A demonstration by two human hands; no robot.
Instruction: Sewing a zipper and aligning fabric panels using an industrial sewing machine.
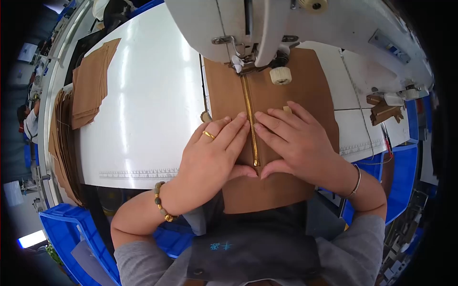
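A brown fabric panel [305,76] lies under the sewing machine [224,24] and hangs over the table's near edge. Down its middle runs a gold metal zipper [249,102], with its pull near my thumbs. Flat on the panel to the left of the zipper rests my left hand [212,148], its fingers stretched out beside the teeth. On the right side my right hand [298,143] lies spread on the fabric, fingertips close to the zipper. Both thumbs point inward below the zipper's near end. The zipper's far end passes beneath the presser foot [241,64], where the needle is hard to make out.
Brown fabric pieces [93,83] are stacked at the left on the white table [143,95], beside more folded pieces [62,143]. Blue bins [71,229] stand at lower left and right. Brown scraps [385,112] lie at the right. A person [31,121] is at far left.
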